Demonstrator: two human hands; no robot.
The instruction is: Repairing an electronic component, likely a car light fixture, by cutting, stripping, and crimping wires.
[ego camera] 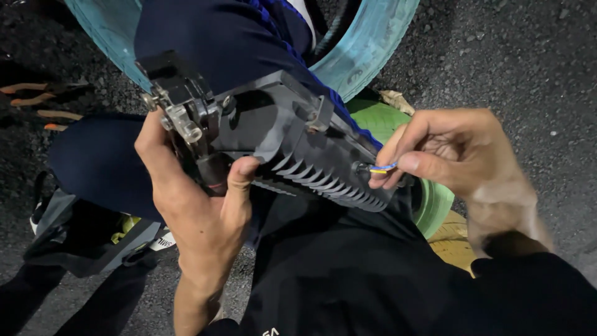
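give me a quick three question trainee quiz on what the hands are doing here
1. True or false: the left hand grips the black finned housing at its bracket end.
2. What does the right hand pinch? A) a screwdriver B) thin blue and yellow wires C) a rag
3. What painted things lie on the gravel behind the housing?

Key:
1. True
2. B
3. Tyres, one light blue and one green

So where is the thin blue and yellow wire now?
In the head view, the thin blue and yellow wire is right of centre, pinched by the right hand at the black finned housing's end.
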